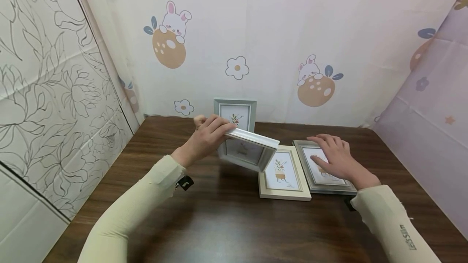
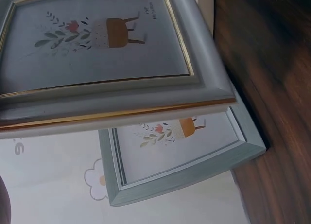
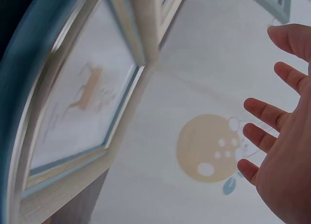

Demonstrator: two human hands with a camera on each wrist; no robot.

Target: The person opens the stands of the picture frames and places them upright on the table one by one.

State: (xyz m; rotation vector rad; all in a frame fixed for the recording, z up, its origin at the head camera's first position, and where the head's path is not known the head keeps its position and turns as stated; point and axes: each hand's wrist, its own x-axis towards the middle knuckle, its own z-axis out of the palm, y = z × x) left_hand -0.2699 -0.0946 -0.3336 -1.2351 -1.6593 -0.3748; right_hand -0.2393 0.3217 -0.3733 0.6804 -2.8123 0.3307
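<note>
My left hand [image 1: 210, 136] grips one end of a white picture frame [image 1: 252, 136], holding it tilted above the table. Gold trim runs round its edge in the left wrist view, with a potted-plant print under the pane. Partly hidden behind it, a grey-green picture frame [image 1: 235, 102] stands upright near the back wall. A cream picture frame [image 1: 285, 195] lies flat to the right, overlapped by the held one's lower corner in the head view. Over the grey picture frame [image 1: 330, 190] beside it hovers my right hand [image 1: 334, 158], fingers spread and holding nothing.
Dark wood table [image 1: 212, 222] lies under everything. A printed cloth [image 1: 256, 31] with rabbits and flowers hangs along the back. On the left is a floral-line panel [image 1: 55, 72], on the right a pale purple cloth [image 1: 431, 113].
</note>
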